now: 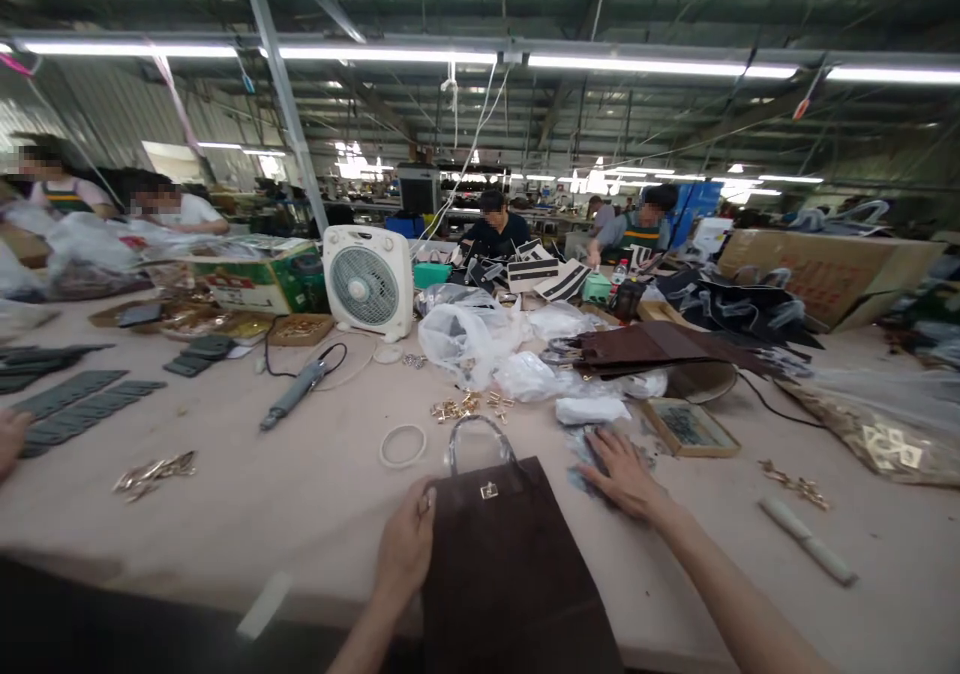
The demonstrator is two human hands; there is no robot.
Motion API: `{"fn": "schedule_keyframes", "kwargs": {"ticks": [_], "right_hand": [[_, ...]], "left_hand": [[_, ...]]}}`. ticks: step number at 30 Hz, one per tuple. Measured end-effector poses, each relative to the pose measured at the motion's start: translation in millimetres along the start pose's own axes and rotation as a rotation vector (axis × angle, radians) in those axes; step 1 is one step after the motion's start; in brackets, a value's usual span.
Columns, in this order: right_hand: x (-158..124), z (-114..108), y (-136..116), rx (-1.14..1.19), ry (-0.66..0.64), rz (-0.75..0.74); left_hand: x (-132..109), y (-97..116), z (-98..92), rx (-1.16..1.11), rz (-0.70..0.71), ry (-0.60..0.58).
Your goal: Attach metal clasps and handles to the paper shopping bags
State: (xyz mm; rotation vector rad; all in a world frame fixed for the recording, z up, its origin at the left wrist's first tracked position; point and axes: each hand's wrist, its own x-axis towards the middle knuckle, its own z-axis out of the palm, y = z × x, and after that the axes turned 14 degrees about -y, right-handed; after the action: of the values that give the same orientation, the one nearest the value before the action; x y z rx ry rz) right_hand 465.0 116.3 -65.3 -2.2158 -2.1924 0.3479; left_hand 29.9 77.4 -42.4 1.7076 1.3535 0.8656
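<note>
Dark brown, between the two hands: gripping the bag [514, 569] by its upper left edge with the left hand [405, 544], near its gold clasp [489, 491]. And now over to the right hand [624, 476]: resting it open, with fingers spread, on bluish scraps [577, 444] just beside the bag. Just past those fingertips, a white packet [592, 411]; to their right, a shallow tray [709, 450]. Beyond the left hand, a pale ring [403, 465]; farther out, past the bag's handle [481, 420], loose gold fittings [466, 403]. Well right of the right hand, a pale cylinder [806, 542].
</note>
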Motion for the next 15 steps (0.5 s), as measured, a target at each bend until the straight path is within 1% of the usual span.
{"fn": "schedule_keyframes", "kwargs": {"ticks": [2,5,8,10,12,14,15], "right_hand": [[-4,9,0,-0.037,0.043,-0.034],[2,18,14,-0.004,0.130,-0.094],[18,19,27,0.055,0.276,-0.114],[24,17,25,0.078,0.362,-0.173],[28,14,14,0.088,0.379,-0.242],[33,14,2,0.087,0.330,-0.273],[38,14,-3,0.086,0.305,-0.260]], "left_hand": [[-1,1,-1.4,-0.078,0.021,0.016],[-3,0,-4.2,-0.221,0.064,0.045],[-4,-3,-7.6,-0.329,0.070,0.080],[-6,-4,-9.1,-0.342,0.068,0.107],[-9,-1,-9.4,-0.316,0.063,0.122],[-13,3,-8.9,-0.262,0.055,0.118],[-15,6,-8.6,-0.231,0.050,0.108]]}}
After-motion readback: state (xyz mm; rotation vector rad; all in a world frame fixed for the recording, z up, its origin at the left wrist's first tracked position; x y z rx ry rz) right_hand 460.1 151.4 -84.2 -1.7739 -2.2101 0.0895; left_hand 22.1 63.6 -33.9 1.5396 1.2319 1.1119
